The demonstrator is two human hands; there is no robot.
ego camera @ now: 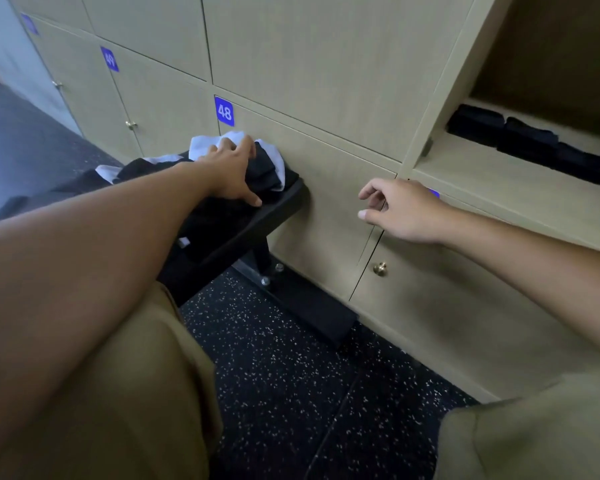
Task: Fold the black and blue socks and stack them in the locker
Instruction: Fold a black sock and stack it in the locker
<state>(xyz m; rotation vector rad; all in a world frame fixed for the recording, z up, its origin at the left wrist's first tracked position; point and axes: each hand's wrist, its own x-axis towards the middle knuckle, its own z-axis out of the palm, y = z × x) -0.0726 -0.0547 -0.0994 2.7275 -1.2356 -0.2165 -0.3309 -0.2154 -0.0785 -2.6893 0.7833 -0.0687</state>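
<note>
step: fetching next sock | left hand (231,171) reaching onto loose heap of black and white socks (264,168) on black bench (257,220), fingers spread, gripping nothing yet | right hand (400,211) hovering, loosely curled, empty | folded dark socks (530,143) sitting in row on open beige locker shelf (499,178) | next: pinching one dark sock clear of whites

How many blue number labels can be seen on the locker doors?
4. Label 48 is above the bench; label 49 is further left; a blurred one is at far left; one is partly hidden behind the right hand. Others may lie outside the view.
</note>
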